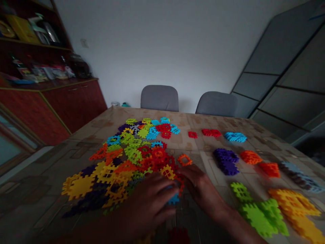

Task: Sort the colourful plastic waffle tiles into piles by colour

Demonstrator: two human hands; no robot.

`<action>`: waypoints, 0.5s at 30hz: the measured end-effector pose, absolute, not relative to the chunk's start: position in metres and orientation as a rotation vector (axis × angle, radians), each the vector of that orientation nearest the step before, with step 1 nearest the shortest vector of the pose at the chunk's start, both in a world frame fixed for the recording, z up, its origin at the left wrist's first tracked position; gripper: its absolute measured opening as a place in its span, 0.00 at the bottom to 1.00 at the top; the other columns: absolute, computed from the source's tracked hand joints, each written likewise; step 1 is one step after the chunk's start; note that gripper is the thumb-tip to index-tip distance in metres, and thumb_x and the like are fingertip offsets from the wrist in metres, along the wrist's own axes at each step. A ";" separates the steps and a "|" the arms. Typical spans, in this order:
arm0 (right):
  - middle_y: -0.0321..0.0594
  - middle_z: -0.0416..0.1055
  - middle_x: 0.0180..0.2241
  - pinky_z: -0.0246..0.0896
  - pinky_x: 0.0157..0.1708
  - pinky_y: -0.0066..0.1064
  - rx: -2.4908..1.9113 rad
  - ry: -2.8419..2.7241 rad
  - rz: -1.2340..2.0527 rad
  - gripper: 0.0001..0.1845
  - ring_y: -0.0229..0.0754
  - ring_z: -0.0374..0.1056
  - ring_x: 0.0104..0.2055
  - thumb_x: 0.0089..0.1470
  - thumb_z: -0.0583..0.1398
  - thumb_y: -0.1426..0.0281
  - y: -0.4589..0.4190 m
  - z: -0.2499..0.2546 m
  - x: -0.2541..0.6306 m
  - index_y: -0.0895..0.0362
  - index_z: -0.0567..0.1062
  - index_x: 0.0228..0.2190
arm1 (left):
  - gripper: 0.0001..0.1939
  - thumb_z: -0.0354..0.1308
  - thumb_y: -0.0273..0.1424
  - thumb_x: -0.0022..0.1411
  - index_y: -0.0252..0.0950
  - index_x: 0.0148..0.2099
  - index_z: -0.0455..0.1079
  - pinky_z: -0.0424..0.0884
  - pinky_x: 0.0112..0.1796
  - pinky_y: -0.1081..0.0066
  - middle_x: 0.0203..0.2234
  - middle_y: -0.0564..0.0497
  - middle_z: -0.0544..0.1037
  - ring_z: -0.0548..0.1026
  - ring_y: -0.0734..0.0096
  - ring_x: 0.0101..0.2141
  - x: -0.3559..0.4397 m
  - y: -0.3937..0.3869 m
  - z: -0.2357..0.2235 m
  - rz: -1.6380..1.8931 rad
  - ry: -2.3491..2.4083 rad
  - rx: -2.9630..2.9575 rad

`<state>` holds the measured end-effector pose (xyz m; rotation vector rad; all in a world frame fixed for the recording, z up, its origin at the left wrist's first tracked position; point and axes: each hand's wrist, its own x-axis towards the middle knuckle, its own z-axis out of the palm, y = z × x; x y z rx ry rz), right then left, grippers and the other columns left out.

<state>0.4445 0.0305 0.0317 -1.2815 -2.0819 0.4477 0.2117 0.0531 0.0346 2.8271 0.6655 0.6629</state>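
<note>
Head view, bumpy-edged blue plastic tile (174, 198), partly hidden by blurry left hand (152, 196), right hand (201, 184) beside messy tile pile (133, 154), can't tell if either grips, purple stack (225, 156) further right

The left hand (149, 201) is blurry and hides part of a blue toy piece (174, 199). The view's bottom edge cuts off a dark red toy piece (179, 236).

Head-worn view, forward-down across the table (81, 149)
</note>
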 end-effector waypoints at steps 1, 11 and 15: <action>0.42 0.77 0.48 0.68 0.50 0.39 -1.250 -2.110 0.470 0.21 0.47 0.71 0.51 0.63 0.54 0.79 0.031 0.030 0.441 0.50 0.76 0.52 | 0.16 0.54 0.37 0.73 0.40 0.59 0.68 0.69 0.55 0.55 0.54 0.44 0.78 0.74 0.54 0.53 0.203 0.067 0.038 0.663 0.759 2.827; 0.42 0.78 0.48 0.68 0.52 0.39 -1.122 -1.974 0.618 0.19 0.45 0.73 0.51 0.60 0.56 0.81 0.040 0.022 0.417 0.51 0.77 0.48 | 0.29 0.65 0.28 0.63 0.44 0.64 0.64 0.63 0.60 0.52 0.57 0.45 0.75 0.70 0.54 0.58 0.188 0.103 0.022 0.573 0.807 2.745; 0.38 0.80 0.42 0.70 0.46 0.34 -1.194 -1.927 0.606 0.18 0.43 0.75 0.45 0.59 0.56 0.82 0.043 0.020 0.421 0.51 0.77 0.42 | 0.33 0.66 0.26 0.62 0.44 0.66 0.62 0.64 0.59 0.49 0.54 0.45 0.76 0.72 0.53 0.56 0.195 0.098 0.013 0.611 0.853 2.723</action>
